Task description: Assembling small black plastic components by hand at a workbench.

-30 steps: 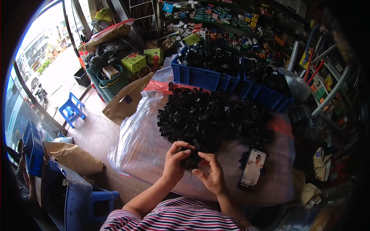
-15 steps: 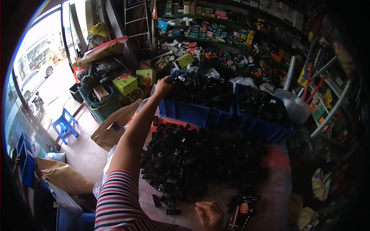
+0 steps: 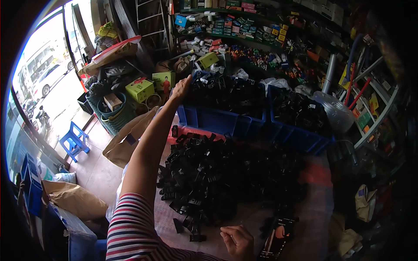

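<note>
My left arm, in a striped sleeve, reaches far forward. At the left rim of a blue plastic crate [image 3: 209, 118] my left hand [image 3: 180, 90] is closed, its fingers together along the edge and partly hidden. Small black plastic pieces [image 3: 228, 93] fill that crate. Close to me, my right hand [image 3: 237, 240] rests loosely curled over the table, with nothing visible in its fingers. Between the hands spreads a large heap of similar black pieces [image 3: 209, 174]. A black printed card or package [image 3: 278, 237] with a picture lies to the right of my right hand.
A second blue crate [image 3: 300, 135] of black pieces adjoins the first. Left of the table [image 3: 320, 209] stand a brown paper sack [image 3: 126, 141], green boxes [image 3: 140, 89], stacked buckets [image 3: 115, 114] and a blue stool [image 3: 73, 141]. Crowded shelves [image 3: 230, 37] line the back.
My left hand has straightened and shifted slightly left and away from me along the crate's corner. The view has tilted a little. My right hand stays in place.
</note>
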Available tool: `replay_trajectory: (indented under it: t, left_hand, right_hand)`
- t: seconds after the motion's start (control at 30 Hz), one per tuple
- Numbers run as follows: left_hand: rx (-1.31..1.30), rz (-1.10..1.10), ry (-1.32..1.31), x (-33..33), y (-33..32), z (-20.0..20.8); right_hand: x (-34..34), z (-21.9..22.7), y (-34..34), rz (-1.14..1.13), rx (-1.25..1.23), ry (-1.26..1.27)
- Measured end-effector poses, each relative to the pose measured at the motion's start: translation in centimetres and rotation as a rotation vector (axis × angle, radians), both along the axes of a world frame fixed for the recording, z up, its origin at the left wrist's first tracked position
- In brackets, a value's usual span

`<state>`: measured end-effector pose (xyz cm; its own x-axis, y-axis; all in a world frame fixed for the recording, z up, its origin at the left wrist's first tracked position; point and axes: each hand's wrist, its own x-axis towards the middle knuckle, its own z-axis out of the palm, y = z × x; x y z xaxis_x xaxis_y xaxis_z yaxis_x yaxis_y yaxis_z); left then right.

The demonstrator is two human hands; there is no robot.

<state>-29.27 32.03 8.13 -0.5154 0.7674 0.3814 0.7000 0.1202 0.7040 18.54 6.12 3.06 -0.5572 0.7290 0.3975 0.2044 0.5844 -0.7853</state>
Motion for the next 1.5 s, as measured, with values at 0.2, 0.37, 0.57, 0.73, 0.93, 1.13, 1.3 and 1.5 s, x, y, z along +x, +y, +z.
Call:
replay_trajectory:
  t: [0.2, 0.37, 0.57, 0.73, 0.93, 1.13, 1.3, 1.5]
  left_hand:
    - [0.337, -0.238, -0.777, -0.7, 0.2, -1.0]
    - [0.326, -0.280, -0.474, -1.7, -2.6, -2.9]
    - [0.029, -0.065, 0.252, 4.0, -1.9, -2.7]
    - [0.078, -0.184, 0.405, -1.8, -3.7, -3.3]
    - [0.367, -0.345, -0.621, 4.4, -10.7, 0.0]
    - [0.046, -0.404, -0.446, 14.7, -28.0, -0.6]
    - [-0.089, -0.162, -0.162, 23.6, -36.5, -6.2]
    - [-0.196, -0.001, 0.277, 29.2, -39.1, -9.2]
  right_hand:
    - [0.0, -0.5, 0.2, 0.081, -0.012, 0.001]
    - [-0.5, 0.9, -0.1, 0.032, -0.044, -0.006]
    - [0.2, 0.2, -0.4, 0.095, -0.071, -0.059]
    - [0.1, -0.9, -0.7, 0.152, 0.015, -0.100]
    - [-0.2, -1.8, -0.5, 0.141, 0.114, -0.106]
    - [-1.0, -1.6, -1.5, 0.204, 0.185, -0.073]
    - [-0.7, -2.9, -1.9, 0.210, 0.222, -0.160]
    - [-0.4, -4.0, -4.1, 0.269, 0.252, -0.168]
